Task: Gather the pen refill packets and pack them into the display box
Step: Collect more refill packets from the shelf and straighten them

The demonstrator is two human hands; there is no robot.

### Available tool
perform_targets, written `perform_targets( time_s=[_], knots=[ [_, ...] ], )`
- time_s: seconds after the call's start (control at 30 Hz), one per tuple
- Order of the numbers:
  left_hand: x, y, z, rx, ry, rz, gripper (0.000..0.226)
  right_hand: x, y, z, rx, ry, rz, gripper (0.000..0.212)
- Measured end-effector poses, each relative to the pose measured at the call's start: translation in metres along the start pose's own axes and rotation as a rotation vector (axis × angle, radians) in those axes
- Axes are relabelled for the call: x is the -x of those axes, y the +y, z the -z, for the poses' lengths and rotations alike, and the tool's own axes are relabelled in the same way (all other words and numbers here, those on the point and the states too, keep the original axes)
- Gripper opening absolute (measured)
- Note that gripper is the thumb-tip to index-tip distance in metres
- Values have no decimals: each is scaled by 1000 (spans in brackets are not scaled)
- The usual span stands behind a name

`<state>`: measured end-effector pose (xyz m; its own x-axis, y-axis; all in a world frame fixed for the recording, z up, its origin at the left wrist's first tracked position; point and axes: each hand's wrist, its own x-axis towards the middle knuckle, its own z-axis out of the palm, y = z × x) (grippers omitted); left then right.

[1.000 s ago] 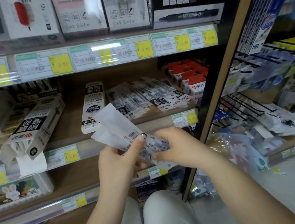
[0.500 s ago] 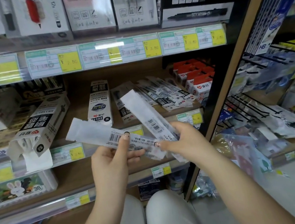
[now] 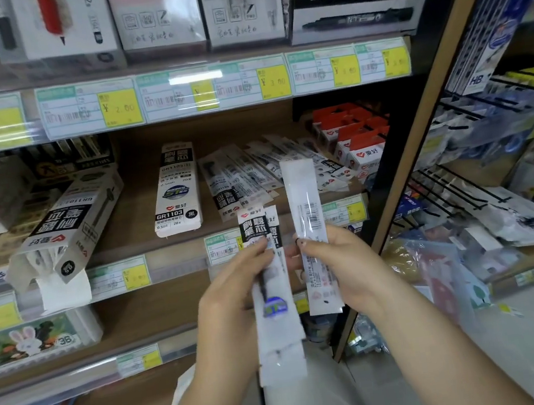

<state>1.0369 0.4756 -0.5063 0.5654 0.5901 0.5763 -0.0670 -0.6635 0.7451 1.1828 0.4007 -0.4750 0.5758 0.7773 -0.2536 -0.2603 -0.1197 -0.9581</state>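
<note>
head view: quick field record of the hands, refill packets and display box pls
left hand: grips stack of packets, printed fronts toward camera, label end up
right hand: pinches single packet, barcode side toward camera, upright
held packets: side by side, narrow gap between them
loose packets: fanned out on middle shelf, not gathered yet
display box: lies tilted at left of that shelf, open end toward camera, flap hanging over edge
closed box: between display box and loose packets
</note>
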Motion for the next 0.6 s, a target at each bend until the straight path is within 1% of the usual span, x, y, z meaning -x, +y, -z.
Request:
perform_targets(
  time_s=[0.07, 0.1, 0.17, 0.2, 0.3, 0.37, 0.43, 0.5, 0.6],
  knots=[
    [4, 1, -5, 21, -39, -14, 42, 3, 1, -4, -118, -16, -54, 16],
    [6, -2, -7, -21, -70, -31, 47, 4, 2, -6, -160, -15, -73, 13],
    [9, -4, -9, -179, -135, -121, 69, 4, 4, -6, -207, -5, -92, 7],
    [10, -4, -9, -217, -155, -160, 69, 4, 5, -7, -213, 4, -99, 8],
    [9, 3, -9, -267, -239, -188, 55, 2, 9, -7, -247, -5, -66, 2],
    [9, 1, -8, -274, -282, -170, 53, 1, 10, -7, -206, -1, -39, 8],
    [9, -2, -8, -229, -309, -153, 52, 0, 9, -7, -205, 17, -36, 15],
    [8, -2, -7, -134, -300, -95, 54, -1, 10, -8, -232, 36, -39, 20],
    [6, 6, -9, 49, -204, 51, 47, -1, 13, -12, -268, 51, -12, 24]
  ],
)
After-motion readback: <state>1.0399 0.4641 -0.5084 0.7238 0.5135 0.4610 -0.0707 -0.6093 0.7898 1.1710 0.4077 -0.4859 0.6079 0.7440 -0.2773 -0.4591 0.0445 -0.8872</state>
